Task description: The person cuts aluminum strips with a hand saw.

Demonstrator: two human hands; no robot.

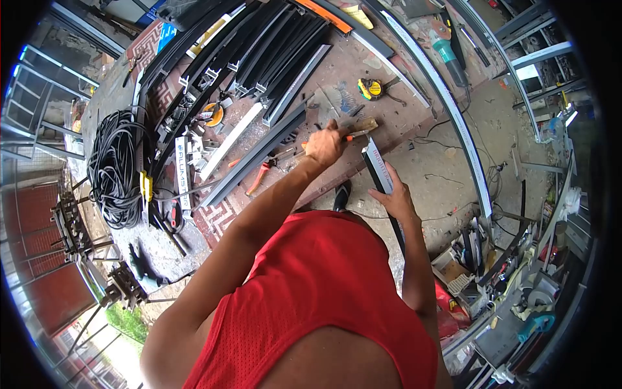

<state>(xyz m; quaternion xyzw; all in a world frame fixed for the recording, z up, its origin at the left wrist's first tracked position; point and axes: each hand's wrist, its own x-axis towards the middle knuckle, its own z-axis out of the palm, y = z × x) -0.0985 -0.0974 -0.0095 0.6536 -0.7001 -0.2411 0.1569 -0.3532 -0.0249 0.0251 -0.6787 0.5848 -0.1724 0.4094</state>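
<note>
My left hand (324,146) is closed around an orange-handled tool (350,137) over the edge of the worktable (414,126). The tool's thin end points toward the upper end of a dark metal profile (376,170) with a white lettered strip. My right hand (398,196) grips that profile, thumb on one side and fingers along the other. It slants down past the table edge, its lower part beside my red shirt. A worn tan piece (366,126) lies just beyond my left fingers. Red-handled pliers (259,177) rest on the table left of my forearm.
Dark profiles (278,48) are stacked at the table's far side. A tape measure (370,89) and an angle grinder (447,53) lie farther right. Coiled black rubber strip (115,172) sits at left. A long profile (457,117) crosses at right; cables (440,139) trail over the floor.
</note>
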